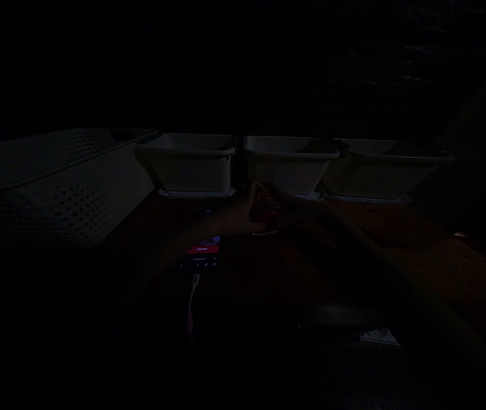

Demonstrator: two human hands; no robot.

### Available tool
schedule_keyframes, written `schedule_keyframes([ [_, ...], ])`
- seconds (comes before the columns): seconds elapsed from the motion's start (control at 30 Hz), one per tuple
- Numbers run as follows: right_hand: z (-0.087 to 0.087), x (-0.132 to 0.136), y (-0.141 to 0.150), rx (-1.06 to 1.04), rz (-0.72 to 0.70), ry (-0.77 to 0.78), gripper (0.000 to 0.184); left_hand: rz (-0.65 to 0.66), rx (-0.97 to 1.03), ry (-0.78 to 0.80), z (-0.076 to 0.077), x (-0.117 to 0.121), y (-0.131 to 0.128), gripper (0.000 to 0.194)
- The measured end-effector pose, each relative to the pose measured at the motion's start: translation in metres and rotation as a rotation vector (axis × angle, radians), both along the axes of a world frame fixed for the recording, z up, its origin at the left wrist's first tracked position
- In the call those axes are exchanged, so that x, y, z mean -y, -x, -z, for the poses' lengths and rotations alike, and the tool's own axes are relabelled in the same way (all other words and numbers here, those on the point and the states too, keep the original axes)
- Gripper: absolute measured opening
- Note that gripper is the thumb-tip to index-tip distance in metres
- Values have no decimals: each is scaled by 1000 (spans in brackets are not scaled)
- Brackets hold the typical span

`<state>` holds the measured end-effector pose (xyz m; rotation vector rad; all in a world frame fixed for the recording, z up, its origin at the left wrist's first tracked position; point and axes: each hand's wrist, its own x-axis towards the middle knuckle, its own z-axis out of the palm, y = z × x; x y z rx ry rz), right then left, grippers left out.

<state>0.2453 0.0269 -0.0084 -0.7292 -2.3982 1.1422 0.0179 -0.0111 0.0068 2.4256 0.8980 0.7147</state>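
Observation:
The scene is very dark. A small dark red object [267,204] with a patterned top is held up before the middle bin; its kind cannot be made out. My left hand [243,213] grips its left side, with the thumb curving over the top edge. On the other side, my right hand [296,212] is closed against the object, its fingers mostly lost in shadow. Below the left hand, a phone [200,254] with a lit screen lies on the dark brown table [396,228]. A pale edge shows just beneath the red object.
Three pale bins, the left bin [196,171], middle bin [288,171] and right bin [379,176], stand in a row at the back. A white perforated basket [127,182] is at left. From the phone a cable [192,293] runs forward. A pale item [379,336] lies front right.

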Motion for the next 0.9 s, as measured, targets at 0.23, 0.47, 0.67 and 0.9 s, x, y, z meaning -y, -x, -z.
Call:
schedule_keyframes([
  [0.23, -1, 2, 2, -6, -1, 5, 119, 25, 22, 15, 1, -1, 0, 76],
  [0.47, -5, 4, 4, 5, -10, -19, 116, 16, 32, 23, 3, -2, 0, 81],
  [0.67, -2, 2, 2, 7, 1, -24, 117, -5, -2, 26, 1, 0, 0, 78],
  [0.9, 1, 0, 2, -19, -9, 11, 120, 10, 23, 13, 3, -3, 0, 83],
])
